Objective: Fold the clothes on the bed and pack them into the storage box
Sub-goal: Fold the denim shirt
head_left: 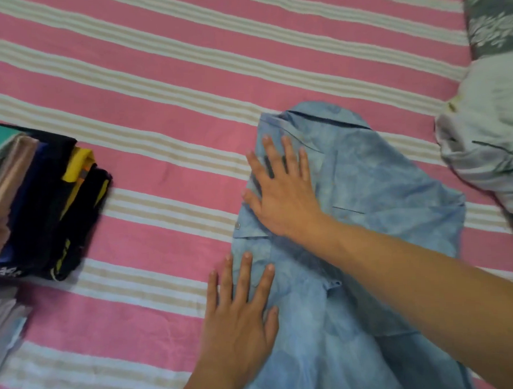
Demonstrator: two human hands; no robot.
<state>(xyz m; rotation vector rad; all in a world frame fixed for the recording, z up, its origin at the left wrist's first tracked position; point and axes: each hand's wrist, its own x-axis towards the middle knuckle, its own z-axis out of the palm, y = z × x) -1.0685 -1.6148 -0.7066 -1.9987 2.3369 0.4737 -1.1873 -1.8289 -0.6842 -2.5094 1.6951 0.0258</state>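
Note:
A light blue button shirt point(377, 196) lies partly folded on the pink striped bedsheet point(158, 81), collar toward the far side. My right hand point(281, 190) presses flat on its upper left part, fingers straight and spread. My left hand point(239, 314) lies flat lower down, fingers straight, partly on the shirt's left edge and partly on the sheet. A stack of folded clothes point(43, 207) in dark blue, black, yellow and beige stands at the left edge. No storage box is in view.
A pale patterned pillow point(486, 145) sits at the right edge, with a grey floral one point(493, 14) behind it. Some grey and white fabric point(4, 328) shows at the lower left corner. Bare sheet lies between the stack and the shirt.

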